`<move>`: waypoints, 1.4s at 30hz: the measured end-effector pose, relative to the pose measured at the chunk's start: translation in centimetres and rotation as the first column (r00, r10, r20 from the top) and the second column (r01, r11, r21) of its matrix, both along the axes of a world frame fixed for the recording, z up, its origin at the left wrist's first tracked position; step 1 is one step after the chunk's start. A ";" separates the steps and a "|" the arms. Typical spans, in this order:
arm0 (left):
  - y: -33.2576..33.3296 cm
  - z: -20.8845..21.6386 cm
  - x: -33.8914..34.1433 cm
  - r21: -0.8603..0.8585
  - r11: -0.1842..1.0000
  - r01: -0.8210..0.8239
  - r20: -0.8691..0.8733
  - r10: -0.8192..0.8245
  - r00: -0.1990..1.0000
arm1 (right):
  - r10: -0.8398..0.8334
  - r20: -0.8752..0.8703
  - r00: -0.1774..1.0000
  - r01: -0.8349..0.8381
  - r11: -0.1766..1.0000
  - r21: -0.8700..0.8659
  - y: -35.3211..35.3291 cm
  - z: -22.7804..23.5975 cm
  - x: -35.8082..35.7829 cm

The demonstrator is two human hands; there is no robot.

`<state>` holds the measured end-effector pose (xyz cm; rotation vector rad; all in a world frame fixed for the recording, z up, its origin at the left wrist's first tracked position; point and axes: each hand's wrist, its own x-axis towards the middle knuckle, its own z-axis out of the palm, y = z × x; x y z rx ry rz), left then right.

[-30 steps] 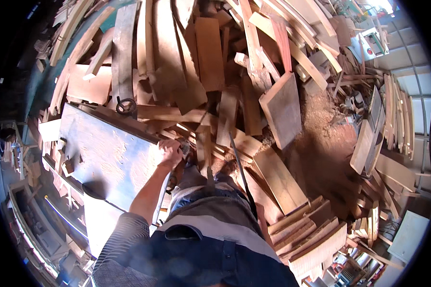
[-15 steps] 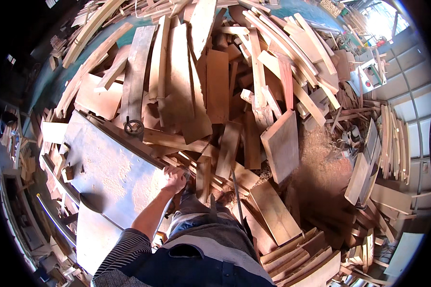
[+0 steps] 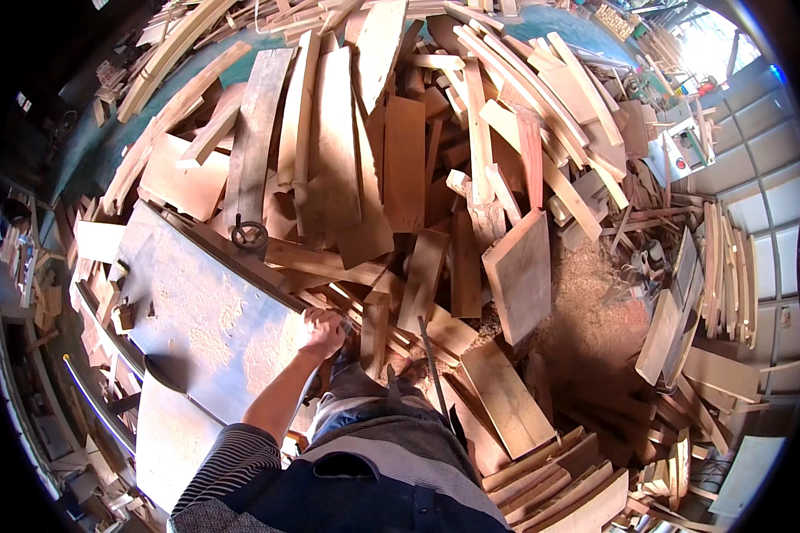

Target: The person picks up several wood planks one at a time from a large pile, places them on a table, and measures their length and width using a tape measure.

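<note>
My left hand [image 3: 322,332] rests at the near right edge of a metal machine table [image 3: 191,306], its fingers curled over the rim. Sawdust lies scattered over the table's grey surface. A small dark handwheel [image 3: 249,235] sits beyond the table's far edge, beside a long weathered board [image 3: 256,133]. Just right of the hand, a short wooden block [image 3: 374,330] leans among other offcuts. My right hand is out of the picture.
A large heap of loose boards fills the area ahead, with a broad plank [image 3: 519,277] tilted on its right side. More boards [image 3: 507,400] lie close by my right side. Sawdust [image 3: 587,275] covers the floor farther right, near stacked boards [image 3: 727,275] along the wall.
The view has shifted very slightly. My left hand stays at the table's edge, and the boards lie as before.
</note>
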<state>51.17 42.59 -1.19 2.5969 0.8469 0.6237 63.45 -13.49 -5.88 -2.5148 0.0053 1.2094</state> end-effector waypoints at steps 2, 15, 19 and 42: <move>-0.1 0.1 -0.1 0.000 1.000 0.015 -0.038 -0.015 0.999 | -0.004 -0.001 1.000 0.004 1.000 0.001 0.0 -0.3 0.0; 0.1 -0.1 -0.3 0.022 0.999 0.025 0.025 -0.026 0.999 | -0.001 0.002 1.000 0.001 1.000 0.001 -0.4 -0.8 0.5; 0.1 0.6 0.1 -0.005 1.000 0.016 -0.017 -0.016 1.000 | -0.003 0.004 1.000 0.003 1.000 -0.001 -0.6 -1.0 0.7; -0.2 -0.4 0.9 -0.029 0.999 0.032 -0.122 -0.035 0.992 | -0.059 0.066 0.996 0.053 0.995 0.087 -7.1 -8.1 -2.7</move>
